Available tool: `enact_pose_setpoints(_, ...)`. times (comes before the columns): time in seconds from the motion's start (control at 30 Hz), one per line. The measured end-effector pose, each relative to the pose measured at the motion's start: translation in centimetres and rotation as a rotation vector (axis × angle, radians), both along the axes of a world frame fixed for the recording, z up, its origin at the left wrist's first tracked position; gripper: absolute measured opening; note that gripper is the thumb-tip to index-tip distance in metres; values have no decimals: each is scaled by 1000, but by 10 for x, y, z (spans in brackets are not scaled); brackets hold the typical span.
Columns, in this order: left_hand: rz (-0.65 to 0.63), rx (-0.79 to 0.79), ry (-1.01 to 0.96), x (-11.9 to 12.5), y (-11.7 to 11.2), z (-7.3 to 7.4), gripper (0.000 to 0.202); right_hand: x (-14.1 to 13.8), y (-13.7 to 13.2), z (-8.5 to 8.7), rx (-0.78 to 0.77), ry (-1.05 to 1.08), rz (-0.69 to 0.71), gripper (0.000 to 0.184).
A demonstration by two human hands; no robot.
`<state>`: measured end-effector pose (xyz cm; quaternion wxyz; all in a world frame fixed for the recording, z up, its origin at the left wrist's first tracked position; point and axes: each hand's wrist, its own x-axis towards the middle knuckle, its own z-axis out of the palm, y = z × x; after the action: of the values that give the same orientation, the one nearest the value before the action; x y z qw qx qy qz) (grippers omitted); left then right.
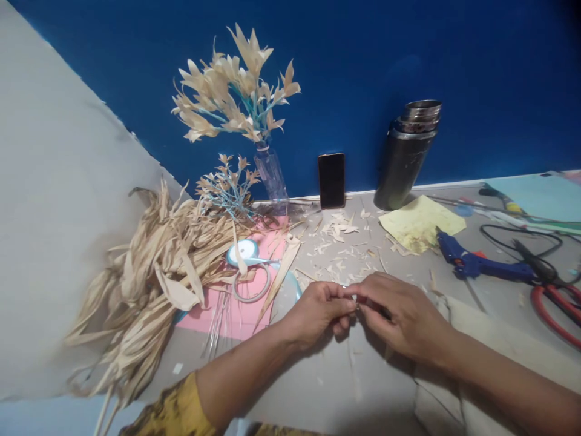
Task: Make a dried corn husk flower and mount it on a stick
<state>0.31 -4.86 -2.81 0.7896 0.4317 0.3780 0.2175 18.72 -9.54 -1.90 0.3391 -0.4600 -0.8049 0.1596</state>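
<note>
My left hand (324,312) and my right hand (394,303) meet fingertip to fingertip over the middle of the table. Both are closed in a pinch around something tiny; a small pale bit shows between the fingers, too small to name. Husk scraps (340,230) lie scattered just beyond the fingers. Left of my left hand are a long strip of dried husk (282,275), a roll of tape (251,283) and a light-blue and white round item (242,251) on pink paper (245,312). Thin silvery wires (219,321) lie on that paper's near edge.
A heap of dried corn husks (149,260) fills the left side. Husk flowers stand in a clear bottle (271,172), a smaller bunch (230,188) beside it. At the back are a phone (331,180) and flask (407,157); rightward, yellow paper (424,223), a blue glue gun (483,261) and red-handled scissors (551,290).
</note>
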Motion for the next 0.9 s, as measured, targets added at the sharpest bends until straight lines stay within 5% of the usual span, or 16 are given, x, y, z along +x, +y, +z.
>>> enact_pose_setpoints(0.43,-120,-34,50,-5,6,2,35,3,-4,-1,41,-285,67,19)
enact_pose_setpoints(0.67,-119,29,82,-5,5,3,31,4,-3,-3,56,-388,-7,20)
enact_pose_setpoints(0.77,-83,280,221,-4,-1,6,20,4,-1,-4,39,-421,-27,21)
enact_pose_setpoints(0.9,-56,891,371,-5,-5,11,17,4,0,-1,-126,-305,-91,24)
